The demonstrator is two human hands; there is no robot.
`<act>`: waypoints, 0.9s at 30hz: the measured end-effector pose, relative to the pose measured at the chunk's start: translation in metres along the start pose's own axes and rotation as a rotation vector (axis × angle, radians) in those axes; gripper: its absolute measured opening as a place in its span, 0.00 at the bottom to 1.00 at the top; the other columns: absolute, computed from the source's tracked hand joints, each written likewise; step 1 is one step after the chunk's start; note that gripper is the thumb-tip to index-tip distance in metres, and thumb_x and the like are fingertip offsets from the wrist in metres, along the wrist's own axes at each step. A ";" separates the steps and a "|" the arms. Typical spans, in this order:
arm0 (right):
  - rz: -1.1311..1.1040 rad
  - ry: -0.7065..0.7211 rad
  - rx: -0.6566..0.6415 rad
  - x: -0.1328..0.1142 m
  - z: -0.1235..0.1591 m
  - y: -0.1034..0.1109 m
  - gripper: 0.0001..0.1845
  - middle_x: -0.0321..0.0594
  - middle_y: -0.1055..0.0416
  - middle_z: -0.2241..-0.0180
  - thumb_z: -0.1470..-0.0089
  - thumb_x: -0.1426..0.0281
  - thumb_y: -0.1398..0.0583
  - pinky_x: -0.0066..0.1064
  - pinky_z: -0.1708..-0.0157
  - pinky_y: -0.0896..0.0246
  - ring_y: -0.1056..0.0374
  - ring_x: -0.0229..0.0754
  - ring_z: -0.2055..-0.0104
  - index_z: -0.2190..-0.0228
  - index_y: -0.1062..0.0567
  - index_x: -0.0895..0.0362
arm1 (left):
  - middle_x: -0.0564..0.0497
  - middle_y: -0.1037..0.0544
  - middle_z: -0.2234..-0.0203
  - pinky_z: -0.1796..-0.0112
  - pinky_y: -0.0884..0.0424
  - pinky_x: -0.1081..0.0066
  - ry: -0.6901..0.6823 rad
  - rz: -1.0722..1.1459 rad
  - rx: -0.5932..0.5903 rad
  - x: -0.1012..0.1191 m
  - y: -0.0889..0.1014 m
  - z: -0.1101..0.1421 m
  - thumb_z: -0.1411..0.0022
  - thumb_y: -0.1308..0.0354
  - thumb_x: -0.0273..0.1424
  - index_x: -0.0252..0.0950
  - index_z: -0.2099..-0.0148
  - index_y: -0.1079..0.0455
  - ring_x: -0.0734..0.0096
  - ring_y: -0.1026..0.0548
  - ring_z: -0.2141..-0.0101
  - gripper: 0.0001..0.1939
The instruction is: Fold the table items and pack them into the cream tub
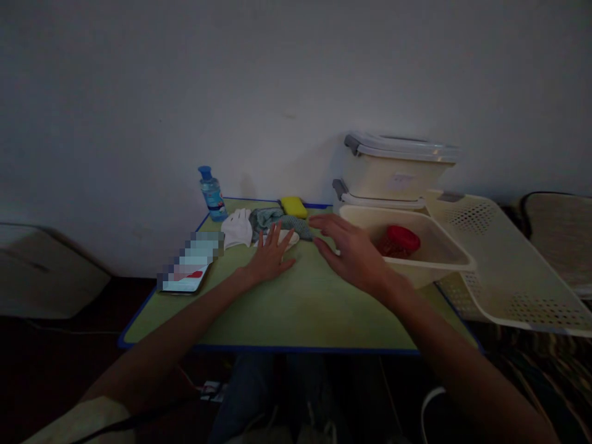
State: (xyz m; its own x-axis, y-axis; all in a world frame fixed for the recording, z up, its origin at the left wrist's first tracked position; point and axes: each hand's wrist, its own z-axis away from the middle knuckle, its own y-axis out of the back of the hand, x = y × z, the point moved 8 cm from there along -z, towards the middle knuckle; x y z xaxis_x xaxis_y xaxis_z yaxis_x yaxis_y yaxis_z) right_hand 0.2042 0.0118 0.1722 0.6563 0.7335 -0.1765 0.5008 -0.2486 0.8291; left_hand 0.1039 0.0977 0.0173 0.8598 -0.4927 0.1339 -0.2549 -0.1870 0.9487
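Observation:
My left hand (271, 256) is spread with fingers apart, over or on the green table (305, 314). Its fingertips overlap a white oval item (291, 240), whose kind is partly hidden. Behind it lies a crumpled grey-green cloth (268, 216), with a white glove (237, 228) to its left. A yellow sponge-like block (294, 206) sits behind the cloth. My right hand (346, 250) holds nothing; its fingers are bent and apart, pointing left, beside a cream plastic bin (444, 265). Inside that bin stands a red basket-like container (402, 240).
A blue bottle (213, 194) stands at the table's back left, and a tablet or phone (189, 265) lies at the left edge. Two stacked lidded boxes (398, 176) rise behind the bin. A large perforated basket (518, 259) leans at the right. The wall (277, 92) closes the back.

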 end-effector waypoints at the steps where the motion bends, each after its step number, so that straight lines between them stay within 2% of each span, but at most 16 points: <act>1: -0.022 -0.019 -0.045 0.003 -0.001 -0.015 0.14 0.47 0.32 0.55 0.45 0.75 0.50 0.40 0.53 0.38 0.35 0.45 0.53 0.57 0.32 0.59 | 0.34 0.63 0.37 0.45 0.59 0.43 0.025 -0.013 -0.020 -0.007 -0.006 0.001 0.41 0.52 0.44 0.35 0.36 0.59 0.44 0.63 0.39 0.36; 4: -0.111 -0.099 -0.157 0.022 0.001 -0.061 0.15 0.49 0.31 0.56 0.47 0.76 0.49 0.40 0.53 0.38 0.33 0.45 0.55 0.57 0.32 0.61 | 0.35 0.59 0.37 0.46 0.58 0.43 0.053 -0.033 -0.070 -0.019 -0.019 0.003 0.40 0.54 0.47 0.37 0.36 0.56 0.43 0.60 0.39 0.35; 7: -0.180 -0.150 -0.214 0.044 0.007 -0.102 0.18 0.48 0.33 0.53 0.48 0.78 0.48 0.40 0.50 0.42 0.35 0.45 0.51 0.54 0.33 0.60 | 0.37 0.57 0.37 0.46 0.56 0.43 0.048 -0.032 -0.092 -0.019 -0.024 0.002 0.40 0.55 0.48 0.40 0.36 0.55 0.42 0.58 0.39 0.34; 12: -0.212 -0.286 -0.223 0.076 0.017 -0.146 0.23 0.55 0.40 0.47 0.49 0.77 0.48 0.42 0.44 0.50 0.44 0.47 0.43 0.50 0.39 0.64 | 0.38 0.54 0.38 0.45 0.55 0.46 0.049 -0.039 -0.065 -0.017 -0.019 0.002 0.40 0.56 0.47 0.40 0.37 0.52 0.46 0.56 0.39 0.32; 15: -0.247 -0.327 -0.182 0.080 0.019 -0.157 0.22 0.54 0.38 0.49 0.50 0.78 0.48 0.42 0.46 0.48 0.42 0.46 0.45 0.51 0.40 0.63 | 0.39 0.52 0.38 0.45 0.53 0.47 0.047 -0.032 -0.050 -0.017 -0.017 0.003 0.39 0.55 0.45 0.40 0.38 0.50 0.47 0.54 0.39 0.30; 19: -0.256 -0.354 -0.108 0.081 0.019 -0.161 0.20 0.51 0.35 0.54 0.52 0.79 0.48 0.43 0.48 0.45 0.39 0.46 0.48 0.54 0.39 0.59 | 0.39 0.49 0.39 0.45 0.52 0.48 0.052 -0.006 -0.055 -0.018 -0.017 0.003 0.38 0.55 0.41 0.37 0.39 0.48 0.49 0.52 0.40 0.27; 24: -0.217 -0.301 -0.116 0.078 0.020 -0.161 0.13 0.54 0.37 0.52 0.50 0.77 0.49 0.45 0.47 0.46 0.43 0.48 0.46 0.60 0.35 0.60 | 0.39 0.47 0.40 0.45 0.52 0.48 0.042 0.013 -0.037 -0.018 -0.015 0.003 0.38 0.55 0.37 0.36 0.40 0.46 0.50 0.51 0.40 0.25; 27: -0.201 -0.277 -0.117 0.077 0.020 -0.158 0.12 0.52 0.37 0.51 0.49 0.76 0.49 0.46 0.48 0.45 0.42 0.48 0.46 0.61 0.35 0.58 | 0.40 0.43 0.42 0.45 0.50 0.49 0.033 0.025 -0.016 -0.019 -0.012 0.002 0.39 0.54 0.34 0.37 0.43 0.42 0.51 0.47 0.41 0.22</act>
State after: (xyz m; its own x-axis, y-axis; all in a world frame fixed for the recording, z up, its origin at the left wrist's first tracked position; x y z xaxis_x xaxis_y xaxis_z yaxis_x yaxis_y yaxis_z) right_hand 0.1872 0.0946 0.0172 0.6871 0.5575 -0.4660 0.5782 -0.0311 0.8153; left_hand 0.0899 0.1072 0.0031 0.8675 -0.4689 0.1662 -0.2694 -0.1619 0.9493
